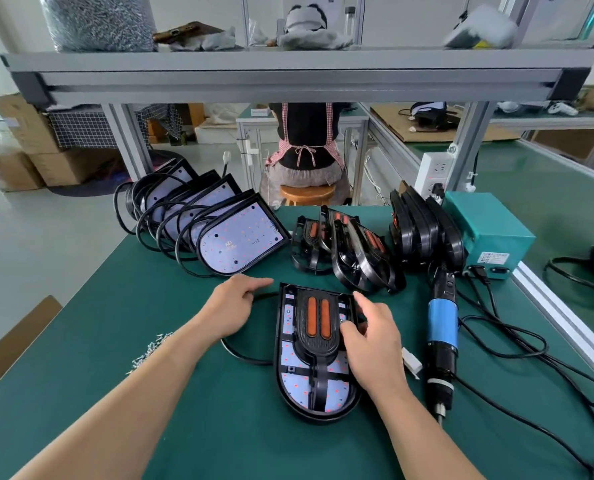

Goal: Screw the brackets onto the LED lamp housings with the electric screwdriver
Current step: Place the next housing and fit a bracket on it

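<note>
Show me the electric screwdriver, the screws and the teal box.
electric screwdriver (442, 327): head view, blue grip.
screws (150, 348): head view, middle of heap.
teal box (486, 216): head view, top face.

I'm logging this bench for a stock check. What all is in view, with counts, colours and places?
working lamp housing: one, black rim and pale LED board, flat at mat centre
bracket: one, black with two orange strips, lying on that housing
stacked lamp housings: about five, black and pale, leaning back left
loose brackets: several, black and orange, back centre
electric screwdriver: one, black and blue, lying right of that housing
control box: one, teal, back right
screws: a pile, silver, left on the mat
mat: one, green, covering the bench
left hand: one, at the housing's top left corner, fingers relaxed
right hand: one, grips the housing's right edge
</note>
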